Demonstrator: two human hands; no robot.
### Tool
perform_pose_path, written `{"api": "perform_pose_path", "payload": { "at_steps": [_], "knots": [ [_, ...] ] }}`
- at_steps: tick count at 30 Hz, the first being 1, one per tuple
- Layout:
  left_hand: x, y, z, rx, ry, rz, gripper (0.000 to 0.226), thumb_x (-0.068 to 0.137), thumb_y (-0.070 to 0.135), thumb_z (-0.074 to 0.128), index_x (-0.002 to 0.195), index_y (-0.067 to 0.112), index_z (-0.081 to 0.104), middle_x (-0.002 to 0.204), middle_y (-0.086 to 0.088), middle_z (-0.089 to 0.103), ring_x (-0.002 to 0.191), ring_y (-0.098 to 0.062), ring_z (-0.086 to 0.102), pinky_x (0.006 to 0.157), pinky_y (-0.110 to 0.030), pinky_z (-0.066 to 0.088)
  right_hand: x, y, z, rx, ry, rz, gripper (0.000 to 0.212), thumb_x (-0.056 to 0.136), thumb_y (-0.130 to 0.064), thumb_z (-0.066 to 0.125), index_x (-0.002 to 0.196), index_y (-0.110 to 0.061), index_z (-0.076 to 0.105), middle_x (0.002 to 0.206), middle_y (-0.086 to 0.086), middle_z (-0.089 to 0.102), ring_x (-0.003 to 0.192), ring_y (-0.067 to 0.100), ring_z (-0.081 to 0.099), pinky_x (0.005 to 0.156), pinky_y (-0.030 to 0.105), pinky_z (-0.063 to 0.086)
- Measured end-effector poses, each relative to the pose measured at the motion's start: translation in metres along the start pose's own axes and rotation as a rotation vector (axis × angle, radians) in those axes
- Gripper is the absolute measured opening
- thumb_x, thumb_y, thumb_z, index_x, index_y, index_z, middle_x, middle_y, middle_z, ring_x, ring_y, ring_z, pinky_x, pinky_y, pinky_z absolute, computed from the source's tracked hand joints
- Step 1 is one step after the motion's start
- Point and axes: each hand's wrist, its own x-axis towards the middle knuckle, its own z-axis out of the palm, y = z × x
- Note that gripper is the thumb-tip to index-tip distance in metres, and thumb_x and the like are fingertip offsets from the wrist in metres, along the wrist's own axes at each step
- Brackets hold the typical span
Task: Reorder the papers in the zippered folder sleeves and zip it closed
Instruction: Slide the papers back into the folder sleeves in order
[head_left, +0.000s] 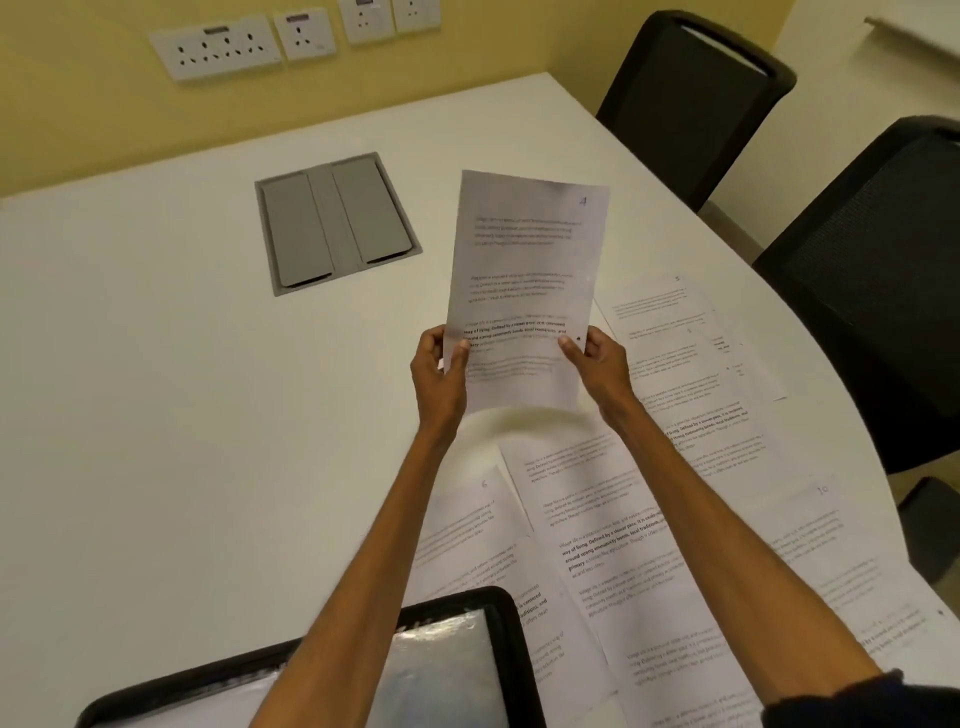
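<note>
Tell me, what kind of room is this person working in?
Probably an office or meeting room. A large white table has a grey cable hatch set into it, black mesh chairs stand around it, and a row of wall sockets runs along the yellow wall behind.

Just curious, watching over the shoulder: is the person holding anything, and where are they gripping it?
Yes: a printed sheet marked 4, lifted above the table. The left hand pinches its lower left edge, the right hand its lower right edge.

Matt white paper sheets (613, 525) lie on a smooth white table (156, 389); the folder's clear sleeve (441, 670) shines glossy.
</note>
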Motion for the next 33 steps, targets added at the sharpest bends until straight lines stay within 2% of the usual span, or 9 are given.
{"api": "perform_pose_path", "payload": {
  "at_steps": [2,5,8,11,13,17,22,29,33],
  "knots": [
    [-0.004,0.019,-0.014,-0.02,0.017,0.006,0.014,0.097,0.011,0.059,0.111,0.011,0.056,0.11,-0.005,0.066,0.099,-0.016,0.065,0.08,-0.021,0.055,-0.012,-0.018,0.007,0.044,0.032,-0.025,0.03,0.093,-0.024,0.067,0.119,-0.009,0.066,0.107,-0.002,0.073,0.095,0.013,0.07,0.082,0.03,0.059],
    [-0.016,0.042,-0.036,-0.028,0.05,0.001,0.015,0.096,0.013,0.061,0.111,0.011,0.057,0.111,-0.006,0.067,0.099,-0.019,0.067,0.08,-0.025,0.057,-0.035,-0.039,0.015,0.107,0.036,-0.029,0.024,0.092,-0.023,0.068,0.113,-0.011,0.068,0.104,-0.001,0.073,0.087,0.01,0.071,0.073,0.021,0.056],
    [-0.035,0.057,-0.06,-0.049,0.087,-0.027,0.016,0.096,0.014,0.062,0.111,0.013,0.057,0.112,-0.006,0.068,0.101,-0.022,0.067,0.083,-0.032,0.059,-0.062,-0.051,0.022,0.14,-0.014,-0.02,0.024,0.091,-0.021,0.069,0.112,-0.01,0.068,0.108,0.004,0.073,0.09,0.015,0.071,0.077,0.026,0.058],
    [-0.06,0.065,-0.084,-0.063,0.113,-0.055,0.019,0.095,0.013,0.063,0.113,0.012,0.057,0.115,-0.01,0.067,0.103,-0.024,0.067,0.084,-0.033,0.059,-0.094,-0.054,0.028,0.154,-0.059,-0.014,0.025,0.09,-0.019,0.07,0.112,-0.008,0.068,0.108,0.006,0.073,0.094,0.02,0.071,0.081,0.03,0.058],
    [-0.079,0.067,-0.098,-0.068,0.135,-0.086,0.02,0.095,0.012,0.063,0.114,0.012,0.057,0.115,-0.011,0.067,0.103,-0.024,0.068,0.083,-0.031,0.059,-0.114,-0.055,0.032,0.15,-0.087,-0.002,0.025,0.089,-0.016,0.071,0.112,-0.007,0.069,0.108,0.007,0.073,0.092,0.02,0.07,0.077,0.028,0.058],
    [-0.118,0.065,-0.128,-0.066,0.158,-0.123,0.023,0.093,0.011,0.065,0.116,0.009,0.058,0.115,-0.011,0.068,0.104,-0.025,0.068,0.086,-0.037,0.059,-0.15,-0.055,0.04,0.155,-0.155,0.043,0.025,0.086,-0.012,0.073,0.111,-0.006,0.069,0.107,0.009,0.072,0.088,0.017,0.071,0.07,0.024,0.056],
    [-0.159,0.061,-0.164,-0.045,0.167,-0.176,0.027,0.093,0.007,0.064,0.119,0.005,0.058,0.114,-0.011,0.069,0.105,-0.026,0.067,0.089,-0.036,0.057,-0.191,-0.054,0.058,0.13,-0.231,0.095,0.03,0.085,-0.016,0.074,0.113,-0.005,0.069,0.1,0.003,0.073,0.082,0.011,0.071,0.062,0.019,0.054],
    [-0.205,0.033,-0.222,-0.045,0.169,-0.28,0.027,0.092,0.008,0.066,0.118,0.006,0.059,0.11,-0.01,0.071,0.1,-0.025,0.069,0.085,-0.036,0.059,-0.232,-0.026,0.087,-0.018,-0.273,0.105,0.035,0.08,-0.014,0.079,0.111,-0.002,0.07,0.102,0.007,0.074,0.082,0.012,0.073,0.067,0.021,0.056],
    [-0.221,0.018,-0.244,-0.044,0.157,-0.343,0.026,0.092,0.006,0.065,0.117,0.005,0.059,0.108,-0.01,0.071,0.09,-0.016,0.071,0.079,-0.029,0.059,-0.246,-0.009,0.102,-0.074,-0.246,0.135,0.035,0.079,-0.012,0.08,0.111,-0.004,0.07,0.102,0.007,0.074,0.084,0.014,0.072,0.069,0.021,0.057]
  ]
}}
